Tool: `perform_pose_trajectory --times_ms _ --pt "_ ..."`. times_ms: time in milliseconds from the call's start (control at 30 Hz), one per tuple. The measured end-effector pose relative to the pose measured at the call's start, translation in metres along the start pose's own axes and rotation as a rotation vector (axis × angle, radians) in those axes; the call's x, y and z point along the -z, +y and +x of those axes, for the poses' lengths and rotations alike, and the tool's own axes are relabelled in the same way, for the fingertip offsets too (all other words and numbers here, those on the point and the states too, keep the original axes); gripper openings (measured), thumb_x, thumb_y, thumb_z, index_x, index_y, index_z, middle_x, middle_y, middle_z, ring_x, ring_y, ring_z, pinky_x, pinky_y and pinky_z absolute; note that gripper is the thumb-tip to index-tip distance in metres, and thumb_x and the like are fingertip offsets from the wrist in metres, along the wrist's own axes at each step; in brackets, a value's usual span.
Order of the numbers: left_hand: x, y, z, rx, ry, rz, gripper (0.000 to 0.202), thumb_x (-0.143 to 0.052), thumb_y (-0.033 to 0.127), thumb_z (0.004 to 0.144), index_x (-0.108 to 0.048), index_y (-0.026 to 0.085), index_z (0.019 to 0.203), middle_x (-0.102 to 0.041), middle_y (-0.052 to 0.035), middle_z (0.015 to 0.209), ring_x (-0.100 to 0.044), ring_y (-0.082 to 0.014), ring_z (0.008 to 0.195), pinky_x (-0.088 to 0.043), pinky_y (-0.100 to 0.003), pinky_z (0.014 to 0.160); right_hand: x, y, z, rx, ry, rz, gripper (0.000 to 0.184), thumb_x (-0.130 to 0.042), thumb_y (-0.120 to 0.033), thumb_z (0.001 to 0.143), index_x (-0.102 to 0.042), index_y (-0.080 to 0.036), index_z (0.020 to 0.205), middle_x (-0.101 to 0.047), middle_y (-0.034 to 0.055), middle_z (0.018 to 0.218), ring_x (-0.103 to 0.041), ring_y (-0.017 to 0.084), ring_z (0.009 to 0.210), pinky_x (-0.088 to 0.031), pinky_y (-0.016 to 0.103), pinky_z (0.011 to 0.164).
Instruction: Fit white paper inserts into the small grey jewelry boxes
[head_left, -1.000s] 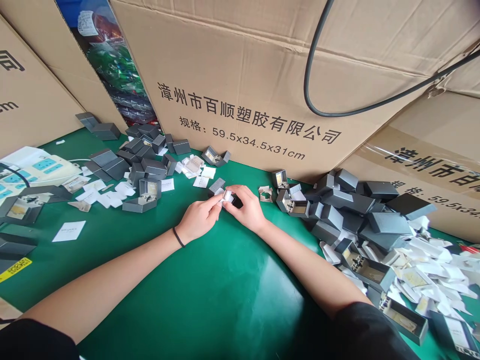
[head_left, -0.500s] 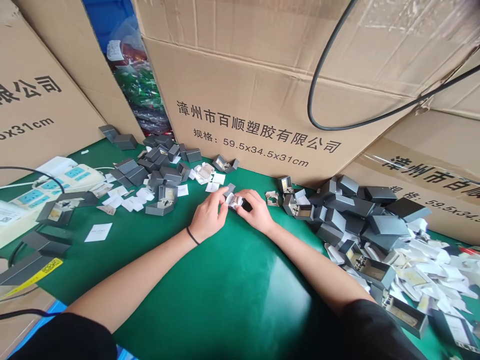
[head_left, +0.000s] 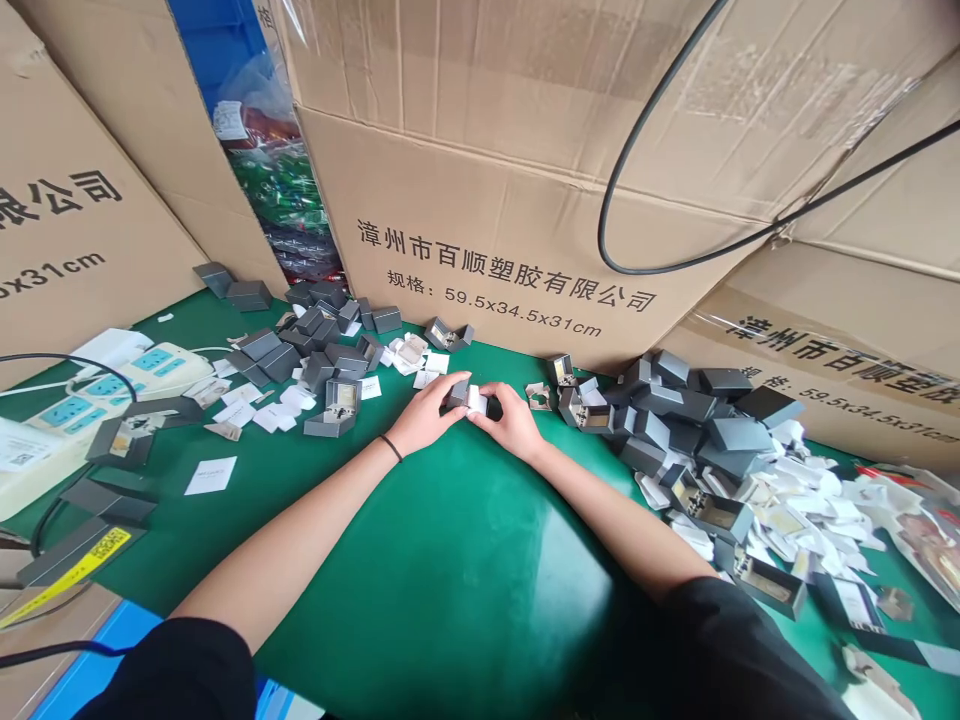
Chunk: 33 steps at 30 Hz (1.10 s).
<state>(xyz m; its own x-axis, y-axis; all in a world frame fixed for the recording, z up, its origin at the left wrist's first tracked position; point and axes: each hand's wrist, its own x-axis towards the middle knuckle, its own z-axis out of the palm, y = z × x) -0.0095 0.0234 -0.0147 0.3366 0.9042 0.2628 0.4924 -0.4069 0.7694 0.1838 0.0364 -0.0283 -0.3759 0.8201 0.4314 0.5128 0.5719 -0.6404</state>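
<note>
Left hand (head_left: 429, 420) clamped on small box (head_left: 458, 392), right hand (head_left: 514, 424) pinching white paper (head_left: 476, 401) beside it, near middle of far edge of desk (head_left: 405, 560); two-handed grip likely steadies both.

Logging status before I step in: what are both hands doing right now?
Left hand: closed, fingers on a small grey box.
Right hand: closed, thumb and fingers around a white piece beside the left fingertips.
</note>
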Motion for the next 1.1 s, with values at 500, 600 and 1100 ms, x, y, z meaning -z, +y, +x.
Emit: perform_pose_trajectory --times_ms 500,600,1100 --pt "0.001 0.001 0.003 0.006 -0.004 -0.064 0.053 -0.059 0.033 0.079 -0.047 0.024 0.13 -0.052 -0.0068 0.132 -0.057 -0.0213 0.109 -0.05 -0.035 0.092 0.011 -0.004 0.002 0.098 -0.096 0.115 0.039 -0.061 -0.042 0.082 -0.055 -0.02 0.113 -0.063 0.0082 0.111 -0.058 0.02 0.102 -0.048 0.035 0.088" --pt "0.0 0.0 0.003 -0.003 -0.003 -0.053 0.053 -0.058 0.036 0.08 -0.047 0.024 0.13 -0.052 -0.0067 0.132 -0.056 -0.0218 0.111 -0.05 -0.036 0.093 0.012 -0.003 0.002 0.089 -0.088 0.117 0.036 -0.058 -0.041 0.084 -0.054 -0.02 0.113 -0.062 0.008 0.114 -0.057 0.019 0.105 -0.047 0.035 0.091" --pt "0.007 -0.005 0.007 0.002 -0.096 -0.103 0.062 -0.061 0.039 0.078 -0.042 0.027 0.136 -0.049 -0.0056 0.137 -0.056 -0.0218 0.111 -0.049 -0.033 0.092 0.015 -0.005 0.004 0.258 -0.083 -0.18 0.022 -0.05 -0.025 0.084 -0.06 -0.021 0.104 -0.056 0.0091 0.1 -0.051 0.022 0.096 -0.047 0.04 0.087"
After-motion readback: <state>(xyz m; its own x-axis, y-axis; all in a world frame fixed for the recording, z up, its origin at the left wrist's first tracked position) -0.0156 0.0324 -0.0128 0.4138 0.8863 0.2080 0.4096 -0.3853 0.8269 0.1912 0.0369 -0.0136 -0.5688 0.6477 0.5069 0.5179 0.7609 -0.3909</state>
